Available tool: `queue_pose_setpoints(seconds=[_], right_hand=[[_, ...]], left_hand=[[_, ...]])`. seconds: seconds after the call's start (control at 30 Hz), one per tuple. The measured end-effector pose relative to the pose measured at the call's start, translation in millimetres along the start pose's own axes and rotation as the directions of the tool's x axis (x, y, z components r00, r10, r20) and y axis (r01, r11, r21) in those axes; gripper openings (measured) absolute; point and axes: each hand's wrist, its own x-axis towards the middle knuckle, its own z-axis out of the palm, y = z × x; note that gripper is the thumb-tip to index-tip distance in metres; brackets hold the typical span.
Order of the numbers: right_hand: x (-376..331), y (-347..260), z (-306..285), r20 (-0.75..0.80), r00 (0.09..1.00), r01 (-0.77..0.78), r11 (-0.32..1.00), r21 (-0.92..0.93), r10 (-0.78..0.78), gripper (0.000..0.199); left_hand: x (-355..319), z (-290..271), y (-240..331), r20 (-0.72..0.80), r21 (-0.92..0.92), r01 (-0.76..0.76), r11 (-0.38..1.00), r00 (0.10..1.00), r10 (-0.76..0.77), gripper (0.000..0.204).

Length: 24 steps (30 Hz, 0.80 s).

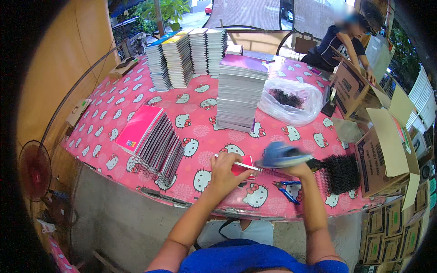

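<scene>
My left hand (226, 172) is closed on the edge of a thin notebook (245, 163) with a pinkish-red cover, held low over the table's front. A dark spiral coil (275, 173) runs from the notebook's right edge toward my right hand (299, 170). That hand holds a blue rounded object (281, 153) with a pale lower edge; motion smears it, and it hides most of my fingers. Below lie blue-handled cutting pliers (288, 192). A bundle of black spiral coils (341, 174) rests right of my right hand.
Spiral-bound pink notebooks (152, 139) are stacked at the left. A tall purple-topped stack (241, 95) stands mid-table, more book stacks (177, 61) behind. A plastic bag (302, 113) holds black coils. Cardboard boxes (380, 157) line the right side, where another person (339, 48) handles one.
</scene>
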Motion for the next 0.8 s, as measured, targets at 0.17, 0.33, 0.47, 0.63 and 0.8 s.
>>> queue_pose_setpoints(seconds=[0.17,0.33,0.47,0.63,0.8], right_hand=[[-7,-9,8,-0.058,0.998,-0.013,0.97,0.241,0.028,0.04],[10,-45,-3,-0.02,0.999,-0.048,0.994,0.103,0.05,0.037],[26,-22,11,-0.049,0.999,-0.016,0.802,-0.597,-0.016,0.037],[34,-28,19,0.071,0.997,0.033,0.979,-0.199,-0.019,0.04],[52,-36,36,0.077,0.994,0.098,0.94,-0.326,-0.077,0.036]], left_hand=[[3,-4,-3,0.029,-0.039,0.022,0.999,0.999,-0.02,0.044],[8,-8,-2,0.089,-0.057,0.077,0.995,0.993,-0.072,0.045],[14,-10,-6,0.022,-0.039,-0.098,0.994,0.995,0.099,0.041],[-3,-25,-22,-0.012,-0.252,0.187,0.949,0.981,-0.196,0.036],[-8,-32,-43,0.157,-0.677,0.372,0.635,0.916,-0.37,0.032]])
